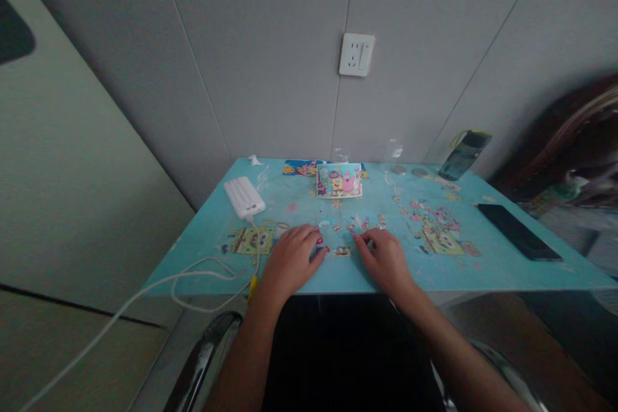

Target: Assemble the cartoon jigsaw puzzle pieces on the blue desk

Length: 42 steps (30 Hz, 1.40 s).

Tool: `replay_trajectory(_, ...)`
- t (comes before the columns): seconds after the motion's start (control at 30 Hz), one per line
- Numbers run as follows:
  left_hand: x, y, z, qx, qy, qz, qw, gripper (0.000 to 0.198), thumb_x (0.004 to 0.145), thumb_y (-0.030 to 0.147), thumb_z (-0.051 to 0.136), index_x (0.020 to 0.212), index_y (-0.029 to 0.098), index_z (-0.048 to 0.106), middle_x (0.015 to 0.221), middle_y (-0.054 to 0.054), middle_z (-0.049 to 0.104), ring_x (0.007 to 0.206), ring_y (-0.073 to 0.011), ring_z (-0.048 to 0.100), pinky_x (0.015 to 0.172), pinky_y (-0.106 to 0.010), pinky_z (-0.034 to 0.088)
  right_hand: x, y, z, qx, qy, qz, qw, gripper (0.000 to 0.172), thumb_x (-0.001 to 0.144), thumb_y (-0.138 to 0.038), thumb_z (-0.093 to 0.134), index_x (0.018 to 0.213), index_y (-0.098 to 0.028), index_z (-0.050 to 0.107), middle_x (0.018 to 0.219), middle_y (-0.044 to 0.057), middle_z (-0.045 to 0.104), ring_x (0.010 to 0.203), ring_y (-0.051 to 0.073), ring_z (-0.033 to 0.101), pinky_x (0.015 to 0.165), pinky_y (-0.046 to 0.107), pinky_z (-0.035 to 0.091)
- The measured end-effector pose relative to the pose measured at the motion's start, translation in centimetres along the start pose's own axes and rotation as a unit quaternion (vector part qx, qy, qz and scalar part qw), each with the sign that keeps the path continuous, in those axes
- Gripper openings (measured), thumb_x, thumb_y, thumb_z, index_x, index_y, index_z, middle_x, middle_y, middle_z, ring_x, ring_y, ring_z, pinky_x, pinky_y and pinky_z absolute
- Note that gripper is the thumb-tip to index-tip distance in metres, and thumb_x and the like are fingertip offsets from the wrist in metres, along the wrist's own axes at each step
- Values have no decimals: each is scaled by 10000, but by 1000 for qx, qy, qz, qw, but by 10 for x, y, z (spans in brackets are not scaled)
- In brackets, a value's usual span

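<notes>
My left hand (295, 259) lies open on the table mat, its fingers resting at the left edge of a partly joined picture puzzle (339, 251). Part of that edge is hidden beneath the fingers. My right hand (381, 256) is closed, thumb and index finger pinched at a small puzzle piece (356, 225) on the puzzle's right side. A few more loose pieces (381, 221) lie just beyond it. Behind the puzzle stands a cartoon picture card (339, 181), leaning slightly back.
A heap of colourful pieces (437, 222) lies to the right, near a black phone-like slab (516, 232). At the back right stands a tilted-looking water bottle (464, 156). On the left, a white power bank (244, 197) trails a white cable (193, 273) over the table edge.
</notes>
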<state>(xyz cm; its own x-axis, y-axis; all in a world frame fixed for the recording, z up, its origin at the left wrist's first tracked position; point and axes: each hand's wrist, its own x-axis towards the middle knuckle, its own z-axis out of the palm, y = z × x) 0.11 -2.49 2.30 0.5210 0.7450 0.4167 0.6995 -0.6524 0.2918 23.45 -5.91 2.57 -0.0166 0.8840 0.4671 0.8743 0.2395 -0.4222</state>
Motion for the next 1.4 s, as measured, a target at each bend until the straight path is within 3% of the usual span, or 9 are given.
replay_trajectory(0.2,-1,-2,1,2,2,5,1000,228,958,306,594,1157,217,659,1251,-83,660,1202,-264,591,1059,-457,469,1,26,-17,13,38,-18,999,278,983,-367,543,795,-196,658,767,51,662,773,210,588,762,344,418)
replay_trajectory(0.5,-1,-5,5,8,-3,9,1000,255,969,332,577,1178,204,648,1262,-89,655,1200,-270,593,1056,-462,473,-1,61,-33,45,61,100,992,339,955,-449,563,802,-185,711,780,48,708,692,191,601,681,319,421)
replay_trajectory(0.93,0,-9,8,3,3,13,1000,264,958,338,590,1179,212,659,1264,-92,664,1197,-273,608,1054,-473,483,-4,56,-33,70,26,107,991,328,953,-430,564,823,-186,739,738,32,697,646,175,575,634,304,389)
replay_trajectory(1.2,0,-8,9,7,-10,7,1000,275,969,347,571,1189,203,655,1286,-91,653,1215,-274,597,1068,-471,470,-5,55,-34,59,79,129,987,352,957,-442,549,785,-178,705,734,37,697,646,174,586,650,305,402)
replay_trajectory(1.4,0,-8,8,13,-13,8,1000,273,974,352,561,1190,209,650,1285,-89,651,1206,-270,599,1068,-465,470,-5,57,-32,45,69,123,989,336,957,-431,553,797,-187,718,755,37,712,659,180,602,664,314,412)
